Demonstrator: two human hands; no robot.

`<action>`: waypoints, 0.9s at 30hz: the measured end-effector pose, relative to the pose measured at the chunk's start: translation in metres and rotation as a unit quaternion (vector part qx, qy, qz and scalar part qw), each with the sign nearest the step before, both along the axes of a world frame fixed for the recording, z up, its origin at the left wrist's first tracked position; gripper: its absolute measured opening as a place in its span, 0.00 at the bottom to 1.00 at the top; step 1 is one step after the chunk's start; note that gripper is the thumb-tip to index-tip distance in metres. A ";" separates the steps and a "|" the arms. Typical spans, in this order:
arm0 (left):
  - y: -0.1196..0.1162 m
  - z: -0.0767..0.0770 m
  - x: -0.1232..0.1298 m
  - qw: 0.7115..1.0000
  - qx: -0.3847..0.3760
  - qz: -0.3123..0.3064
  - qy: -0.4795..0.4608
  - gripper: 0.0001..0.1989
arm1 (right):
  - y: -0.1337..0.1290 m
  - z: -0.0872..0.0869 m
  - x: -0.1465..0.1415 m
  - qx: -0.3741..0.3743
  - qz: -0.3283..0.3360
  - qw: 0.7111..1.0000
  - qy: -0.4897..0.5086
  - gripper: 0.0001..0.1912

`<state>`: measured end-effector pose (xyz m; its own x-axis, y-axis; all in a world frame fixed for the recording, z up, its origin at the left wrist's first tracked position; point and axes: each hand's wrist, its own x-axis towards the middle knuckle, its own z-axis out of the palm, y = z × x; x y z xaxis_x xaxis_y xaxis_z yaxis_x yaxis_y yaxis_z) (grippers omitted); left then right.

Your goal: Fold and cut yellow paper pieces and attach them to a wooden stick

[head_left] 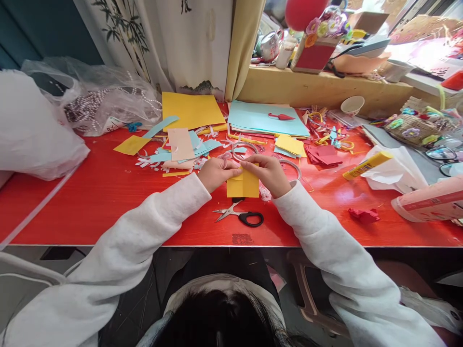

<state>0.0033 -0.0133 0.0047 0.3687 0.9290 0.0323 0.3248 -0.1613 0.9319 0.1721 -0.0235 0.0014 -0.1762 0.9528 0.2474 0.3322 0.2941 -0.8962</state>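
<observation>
A small yellow paper square (249,186) with crease lines hangs between my two hands. My left hand (217,171) pinches its top edge near the middle. Close beside it, my right hand (268,174) pinches the same edge, the fingertips of both hands almost touching. Below the paper, black-handled scissors (238,213) lie with their blades apart on the red table (108,202); one handle loop is partly hidden by the paper. Just beyond my hands is a silvery ring (244,144).
Paper scraps (202,147) lie at centre left, near a large yellow sheet (191,110) and light blue sheets (265,120). Small yellow squares (290,143), red squares (323,154) and a glue stick (367,165) are to the right. Plastic bags (39,130) stand at left.
</observation>
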 end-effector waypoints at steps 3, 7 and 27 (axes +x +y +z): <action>0.000 0.000 0.000 1.000 -0.001 -0.003 0.005 0.13 | -0.001 0.001 -0.001 -0.011 -0.015 1.000 0.012 0.14; -0.001 0.001 0.000 1.000 -0.004 0.002 0.000 0.12 | 0.000 0.003 -0.002 -0.036 -0.043 0.997 0.046 0.20; 0.005 -0.010 -0.001 0.998 -0.051 -0.036 -0.021 0.10 | 0.001 0.003 0.000 -0.025 -0.033 0.999 0.033 0.14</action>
<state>0.0027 -0.0086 -0.0052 0.4354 0.8992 -0.0441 0.2754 -0.0864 0.9574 0.1726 -0.0228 0.0049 -0.0983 0.9730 0.2087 0.2882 0.2285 -0.9299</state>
